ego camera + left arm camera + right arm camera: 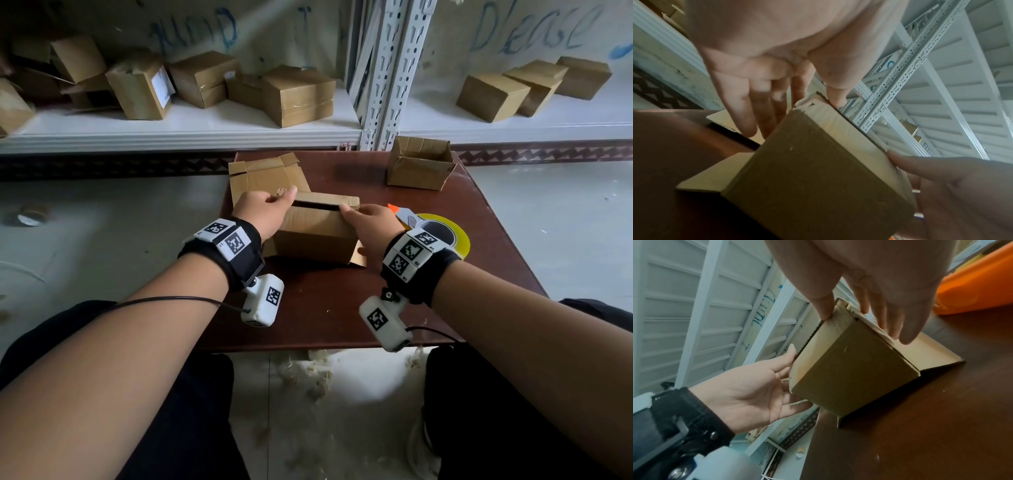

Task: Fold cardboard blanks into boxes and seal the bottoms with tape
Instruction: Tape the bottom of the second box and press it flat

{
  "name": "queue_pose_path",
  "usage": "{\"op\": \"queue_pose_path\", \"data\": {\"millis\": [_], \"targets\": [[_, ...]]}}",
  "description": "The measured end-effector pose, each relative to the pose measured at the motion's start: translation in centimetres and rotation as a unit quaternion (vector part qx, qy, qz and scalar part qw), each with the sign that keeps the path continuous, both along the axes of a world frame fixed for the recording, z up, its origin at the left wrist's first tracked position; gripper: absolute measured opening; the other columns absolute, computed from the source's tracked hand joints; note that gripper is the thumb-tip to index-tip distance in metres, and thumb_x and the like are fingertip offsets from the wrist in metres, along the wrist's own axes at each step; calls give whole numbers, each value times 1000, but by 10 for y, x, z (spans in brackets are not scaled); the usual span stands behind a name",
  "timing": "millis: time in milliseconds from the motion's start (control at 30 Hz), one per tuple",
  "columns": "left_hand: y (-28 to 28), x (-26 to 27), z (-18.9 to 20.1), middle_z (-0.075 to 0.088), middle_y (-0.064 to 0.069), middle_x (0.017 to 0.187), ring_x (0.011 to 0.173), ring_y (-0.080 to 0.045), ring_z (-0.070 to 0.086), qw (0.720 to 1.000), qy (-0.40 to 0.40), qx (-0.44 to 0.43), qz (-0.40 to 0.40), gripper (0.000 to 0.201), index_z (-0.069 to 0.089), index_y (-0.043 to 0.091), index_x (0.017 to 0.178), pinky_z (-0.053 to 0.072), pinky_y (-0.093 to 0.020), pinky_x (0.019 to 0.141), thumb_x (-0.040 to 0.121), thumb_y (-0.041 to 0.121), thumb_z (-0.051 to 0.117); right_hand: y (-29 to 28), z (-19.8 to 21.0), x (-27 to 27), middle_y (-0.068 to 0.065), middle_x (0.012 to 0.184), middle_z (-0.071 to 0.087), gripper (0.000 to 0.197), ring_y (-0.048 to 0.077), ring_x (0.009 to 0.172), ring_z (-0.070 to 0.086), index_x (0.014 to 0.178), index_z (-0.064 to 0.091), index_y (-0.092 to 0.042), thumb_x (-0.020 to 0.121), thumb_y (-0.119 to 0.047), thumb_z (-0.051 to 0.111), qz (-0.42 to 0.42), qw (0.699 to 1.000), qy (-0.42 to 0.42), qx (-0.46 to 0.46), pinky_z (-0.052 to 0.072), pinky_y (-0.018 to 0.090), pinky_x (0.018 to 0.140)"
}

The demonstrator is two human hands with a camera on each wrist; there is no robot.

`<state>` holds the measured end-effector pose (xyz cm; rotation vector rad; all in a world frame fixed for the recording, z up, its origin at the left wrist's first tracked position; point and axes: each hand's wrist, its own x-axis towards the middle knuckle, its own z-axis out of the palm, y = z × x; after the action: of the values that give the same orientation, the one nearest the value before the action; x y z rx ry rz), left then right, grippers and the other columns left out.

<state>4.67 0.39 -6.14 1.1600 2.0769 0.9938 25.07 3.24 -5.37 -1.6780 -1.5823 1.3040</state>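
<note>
A half-formed cardboard box (317,228) is standing on the brown counter (342,308), its top flaps nearly meeting over a dark slit. The left hand (265,212) is holding the box's left end, thumb on top and fingers (744,113) reaching down the side. The right hand (370,222) is holding the right end the same way. Just behind the box a flat cardboard blank (267,178) is lying. Right of the box, a yellow tape roll (455,236) on an orange dispenser is sitting. Farther behind the box, to its right, an open finished box (419,164) is standing.
</note>
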Motion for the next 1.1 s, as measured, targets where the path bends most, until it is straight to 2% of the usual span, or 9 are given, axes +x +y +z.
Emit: {"op": "queue_pose_path", "data": {"millis": [133,267,367,500,633,733,800,933,1100], "targets": [[-1,2,14,69,-1,115,114,-21,63,1000,-5,24,9,71,61,11,139,50,-36,103,92,65,64,1,2,0,2,128,67,65,17,112,64,143,58,-14,96,-58,63,-23,999,24,24,57,40,100],[-2,6,31,69,1,124,117,-16,63,995,-6,101,20,48,70,17,126,49,-33,103,94,53,67,2,10,-2,5,131,67,91,17,112,64,146,56,-16,77,-77,61,-34,998,40,36,54,47,106],[-6,13,45,72,10,98,97,-6,66,986,-13,166,3,20,78,22,103,49,-22,88,97,38,67,10,13,-1,6,129,68,106,20,108,64,143,58,-18,60,-85,57,-50,997,57,22,51,50,109],[-5,23,58,75,12,90,89,-3,68,975,-29,219,-5,13,80,26,94,54,-23,89,95,31,68,10,27,7,14,136,64,70,25,120,62,148,52,-10,95,-55,63,-54,996,74,20,50,45,108],[-6,42,60,78,6,95,94,-9,72,958,-73,275,-25,10,79,21,96,59,-30,93,94,24,69,7,36,20,27,123,69,52,33,101,73,121,66,3,95,-42,63,-77,989,123,27,58,46,99],[-7,60,57,78,1,99,97,-13,74,945,-117,298,-71,12,78,16,101,61,-40,93,93,19,68,5,40,34,6,107,68,32,15,78,68,126,65,1,103,-22,61,-82,991,100,25,53,9,63],[-9,74,54,78,-4,100,96,-17,76,941,-147,287,-106,11,77,14,101,62,-43,92,94,17,69,5,38,42,1,80,57,23,8,60,47,119,69,-3,103,-16,61,-92,993,59,37,39,11,44],[-10,100,44,78,-12,100,94,-21,77,942,-184,234,-152,10,75,10,104,63,-44,89,97,12,68,16,20,49,1,83,54,11,17,76,49,104,63,-16,99,-26,64,-114,993,-18,2,39,27,72],[-5,118,36,76,-18,106,96,-23,77,941,-212,192,-183,11,74,9,106,63,-43,89,99,9,66,25,-8,54,10,119,63,65,30,104,62,137,52,-10,85,-47,65,-109,981,-145,-70,52,39,90]]}}
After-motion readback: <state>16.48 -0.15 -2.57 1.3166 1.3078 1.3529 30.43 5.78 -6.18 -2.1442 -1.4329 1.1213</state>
